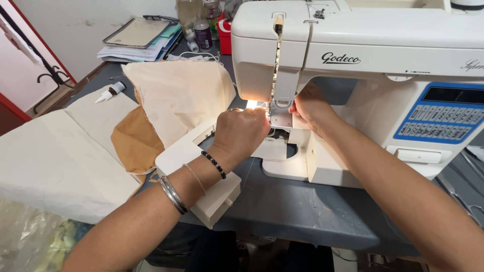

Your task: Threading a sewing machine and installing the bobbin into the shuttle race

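Observation:
A white sewing machine (363, 55) with a blue button panel stands in front of me on a grey table (302, 206). My left hand (241, 132), with bracelets on the wrist, is curled at the left of the lit needle area. My right hand (310, 107) reaches under the machine's arm from the right, fingers at the needle plate (280, 119). Both hands' fingertips are hidden by the hands and the machine head, so what they pinch is not visible. A detached white machine tray (189, 156) lies under my left forearm.
Cream fabric (179, 93) and a tan piece (133, 143) lie left of the machine, with a larger cream sheet (55, 166) further left. A small glue bottle (111, 92), a notebook stack (138, 35) and bottles (202, 31) sit at the back. Scissors (461, 199) lie at right.

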